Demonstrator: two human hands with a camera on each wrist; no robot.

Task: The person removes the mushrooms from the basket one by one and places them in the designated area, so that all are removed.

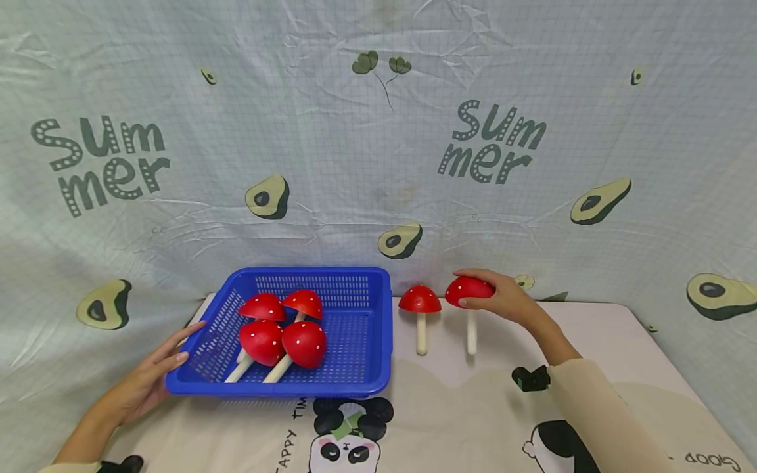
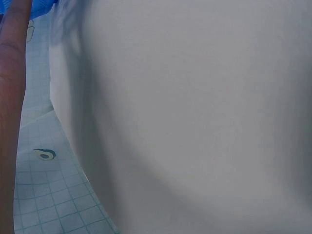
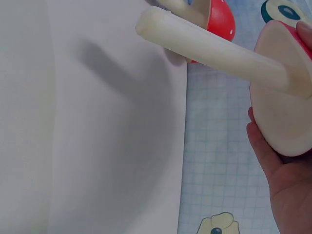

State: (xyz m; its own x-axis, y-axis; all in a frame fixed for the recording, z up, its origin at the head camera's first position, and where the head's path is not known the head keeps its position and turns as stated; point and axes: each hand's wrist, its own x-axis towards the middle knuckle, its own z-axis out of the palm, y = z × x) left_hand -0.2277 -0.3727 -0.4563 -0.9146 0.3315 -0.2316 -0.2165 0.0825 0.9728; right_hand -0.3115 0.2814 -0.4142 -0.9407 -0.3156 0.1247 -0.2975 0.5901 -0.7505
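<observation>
My right hand [image 1: 495,297] grips the red, white-dotted cap of a toy mushroom [image 1: 467,289], its cream stem pointing down. In the right wrist view the mushroom's pale underside and stem [image 3: 209,51] face the camera, and the stem casts a shadow on the table. Just left of it a second mushroom [image 1: 420,301] is on the table, cap up. My left hand [image 1: 148,381] holds the left side of a blue plastic basket [image 1: 355,389], fingers along the rim. Inside the basket's left half lie several more red mushrooms [image 1: 304,343]. The left wrist view shows little of that hand.
A cloth printed with pandas covers the table [image 1: 449,420]. Behind it hangs a pale curtain [image 1: 331,144] with avocado and lettering prints, close to the back edge. The basket's right half shows bare mesh [image 1: 355,341].
</observation>
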